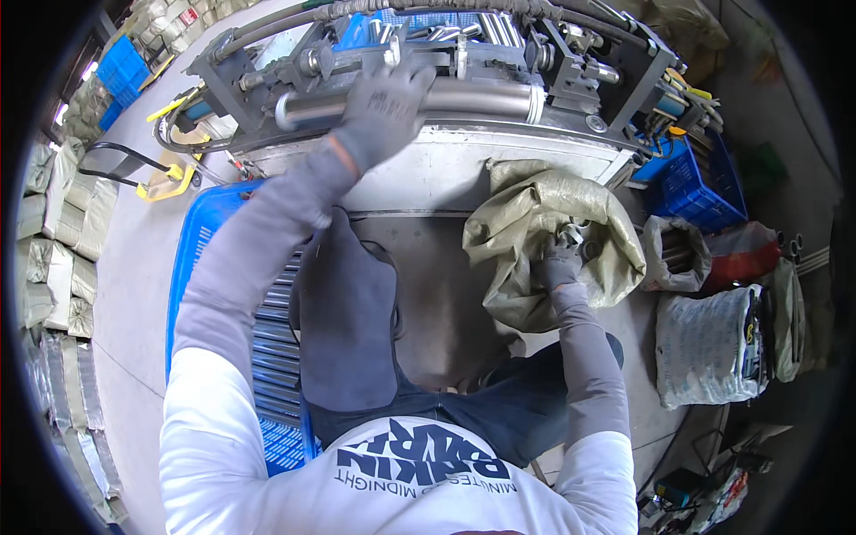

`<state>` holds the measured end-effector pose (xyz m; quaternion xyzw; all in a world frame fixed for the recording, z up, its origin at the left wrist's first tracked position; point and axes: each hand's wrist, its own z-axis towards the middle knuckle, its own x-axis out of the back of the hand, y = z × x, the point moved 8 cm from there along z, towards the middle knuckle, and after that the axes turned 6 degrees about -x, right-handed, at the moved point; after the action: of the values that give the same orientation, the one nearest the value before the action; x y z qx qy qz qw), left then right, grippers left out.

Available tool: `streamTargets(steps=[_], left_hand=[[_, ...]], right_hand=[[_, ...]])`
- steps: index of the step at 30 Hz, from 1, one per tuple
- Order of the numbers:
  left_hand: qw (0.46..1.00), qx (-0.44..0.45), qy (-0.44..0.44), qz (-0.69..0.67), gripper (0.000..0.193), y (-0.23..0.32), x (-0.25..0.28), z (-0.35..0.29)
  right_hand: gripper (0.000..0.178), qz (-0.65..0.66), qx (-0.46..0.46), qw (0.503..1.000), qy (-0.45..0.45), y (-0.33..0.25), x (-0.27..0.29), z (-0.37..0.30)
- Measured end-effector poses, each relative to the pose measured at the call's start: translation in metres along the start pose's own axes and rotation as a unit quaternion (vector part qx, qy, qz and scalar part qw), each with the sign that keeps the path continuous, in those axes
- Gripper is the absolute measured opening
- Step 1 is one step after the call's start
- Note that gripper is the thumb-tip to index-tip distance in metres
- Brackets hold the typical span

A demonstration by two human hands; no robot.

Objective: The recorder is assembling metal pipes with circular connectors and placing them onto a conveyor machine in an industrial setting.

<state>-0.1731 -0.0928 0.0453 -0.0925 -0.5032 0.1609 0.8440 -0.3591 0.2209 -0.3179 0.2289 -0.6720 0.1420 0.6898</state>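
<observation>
My left hand (385, 111), in a grey glove, lies over a shiny metal tube (481, 102) at the front of a bench machine. Its fingers stretch across the tube toward the machine, slightly blurred. The tube lies crosswise, with a pale ring (535, 104) around its right end. My right hand (561, 265), gloved too, reaches into an open woven sack (508, 214) with a rolled-down rim. Shiny metal rings (572, 234) show at its fingertips, and the fingers look curled on one. Part of that grip is hidden by the glove.
The machine's clamps (539, 55) flank the tube. Beside my left leg stands a blue crate (189, 241) of dark tubes. Smaller bags (675, 259) and a blue crate (704, 192) stand at the right. A yellow-and-black hand cart (165, 183) is at the left.
</observation>
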Motion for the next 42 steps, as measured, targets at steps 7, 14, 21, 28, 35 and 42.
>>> streamTargets(steps=[7,14,21,28,35,42], left_hand=[[0.994,0.078,-0.031,0.076,0.055,-0.047,-0.054,0.116],[0.987,0.115,-0.085,0.07,0.046,-0.072,-0.124,0.147],[0.996,0.063,0.011,0.067,0.069,-0.057,-0.132,0.109],[0.985,0.037,0.062,-0.157,0.054,-0.067,-0.067,-0.158],[0.857,0.381,-0.34,-0.071,0.048,-0.128,-0.124,-0.598],[0.761,0.271,-0.579,-0.11,0.035,0.053,-0.145,-0.814]], right_hand=[[0.053,0.082,-0.094,0.987,-0.099,0.011,-0.001,0.016],[0.034,0.131,-0.07,0.989,-0.017,-0.007,0.052,0.001],[0.084,0.096,-0.069,0.99,-0.073,0.004,0.0,0.01],[0.063,0.16,-0.047,0.986,-0.012,0.033,-0.045,0.038],[0.031,0.252,0.124,0.96,0.003,0.055,0.016,0.035],[0.032,0.471,-0.181,0.857,-0.108,0.084,0.022,0.018]])
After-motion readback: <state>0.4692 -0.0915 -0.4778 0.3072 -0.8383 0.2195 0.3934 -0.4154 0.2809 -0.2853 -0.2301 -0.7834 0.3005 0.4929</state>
